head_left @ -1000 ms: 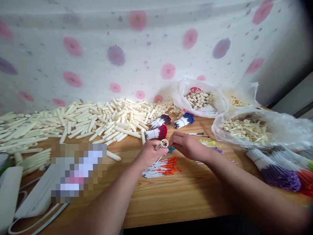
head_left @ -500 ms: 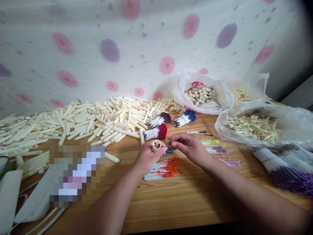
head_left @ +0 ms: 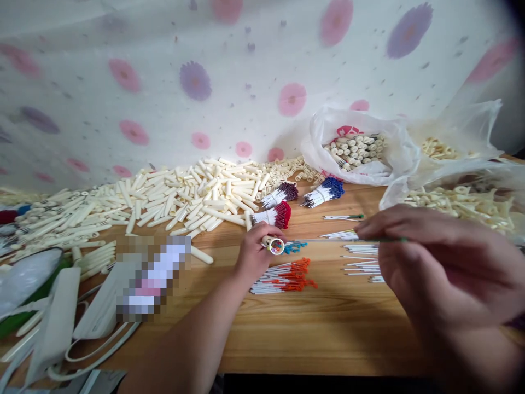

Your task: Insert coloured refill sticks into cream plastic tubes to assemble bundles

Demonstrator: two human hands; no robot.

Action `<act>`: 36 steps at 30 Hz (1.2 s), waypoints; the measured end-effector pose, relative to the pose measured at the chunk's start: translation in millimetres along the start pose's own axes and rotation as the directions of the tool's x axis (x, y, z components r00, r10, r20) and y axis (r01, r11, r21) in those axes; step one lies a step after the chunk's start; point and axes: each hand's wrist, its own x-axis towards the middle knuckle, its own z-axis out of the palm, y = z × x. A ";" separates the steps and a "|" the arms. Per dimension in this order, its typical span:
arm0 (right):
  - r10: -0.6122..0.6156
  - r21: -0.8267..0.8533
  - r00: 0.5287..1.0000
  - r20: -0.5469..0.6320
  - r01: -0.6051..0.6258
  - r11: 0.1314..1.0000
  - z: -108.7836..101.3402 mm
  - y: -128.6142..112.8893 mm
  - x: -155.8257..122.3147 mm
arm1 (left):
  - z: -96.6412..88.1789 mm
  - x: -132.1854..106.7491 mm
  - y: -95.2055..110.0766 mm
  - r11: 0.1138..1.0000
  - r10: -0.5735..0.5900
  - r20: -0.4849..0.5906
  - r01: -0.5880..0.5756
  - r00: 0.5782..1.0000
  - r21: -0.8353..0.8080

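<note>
One cream tube (head_left: 269,242) sits in the curled fingers of the left hand (head_left: 256,254), raised over the worktop (head_left: 311,328), its open end facing the camera and several coloured tips showing inside. Thumb and fingers of the right hand (head_left: 435,268) pinch a thin green stick (head_left: 385,239), blurred, well apart from the left. Just beside the tube lie blue-tipped sticks (head_left: 296,247); nearer the person, orange-tipped sticks (head_left: 285,276) lie fanned out. Beyond are a red-ended bundle (head_left: 270,215), a dark purple bundle (head_left: 281,195) and a blue-ended bundle (head_left: 324,192). A heap of cream tubes (head_left: 205,194) spreads to the left, and a plastic bag (head_left: 400,164) holding filled tubes stands farther right, before a flowered sheet (head_left: 246,82).
</note>
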 end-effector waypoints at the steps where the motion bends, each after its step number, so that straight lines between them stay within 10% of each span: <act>1: -0.056 -0.062 0.993 0.100 0.062 0.996 -2.2 -7.5 -1.7 | -0.1 0.3 -1.0 1.000 0.020 0.002 -0.020 1.000 0.008; 9: -0.223 -0.200 0.881 0.417 0.329 0.923 6.4 -18.1 1.0 | 1.7 2.3 2.8 0.998 0.051 0.050 -0.053 0.997 0.044; 36: -0.229 -0.139 0.912 0.341 0.290 0.947 31.3 -0.2 -4.7 | 1.6 0.6 -4.7 0.990 0.080 0.073 -0.088 0.994 0.108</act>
